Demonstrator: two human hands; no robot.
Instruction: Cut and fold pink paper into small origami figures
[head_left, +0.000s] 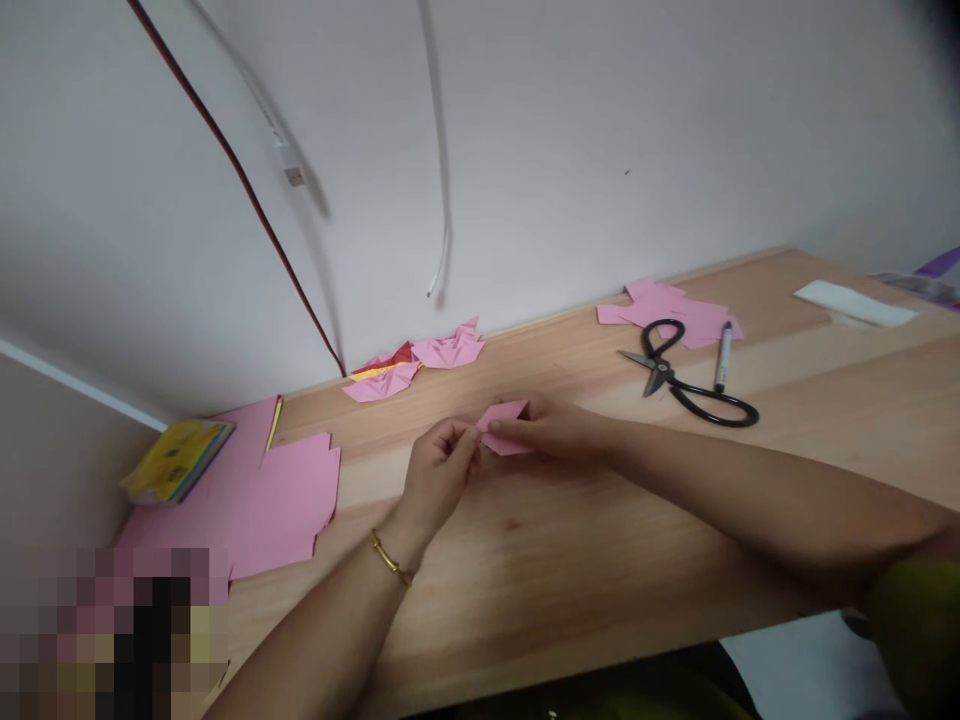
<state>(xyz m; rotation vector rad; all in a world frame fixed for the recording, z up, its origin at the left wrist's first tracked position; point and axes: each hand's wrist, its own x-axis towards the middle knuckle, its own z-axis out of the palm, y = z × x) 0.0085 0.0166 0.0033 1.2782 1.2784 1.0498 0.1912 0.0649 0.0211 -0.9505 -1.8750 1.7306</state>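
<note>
A small folded piece of pink paper point(504, 428) is held between both hands above the middle of the wooden table point(525, 580). My left hand point(444, 462), with a gold bracelet at its wrist, pinches the paper's left corner between thumb and fingers. From the other side my right hand point(551, 425) grips it, thumb on top and the fingers mostly hidden behind. Beyond the hands, against the wall, lie several folded paper shapes point(450, 346), mostly pink, with red and yellow among them.
Open black-handled scissors point(661, 368) and a marker point(724, 358) lie right, beside pink paper pieces point(675, 308). A white strip point(855, 302) is farther right. Large pink sheets point(281, 500) and a yellow packet point(178, 460) lie left. Cables point(238, 165) hang along the wall.
</note>
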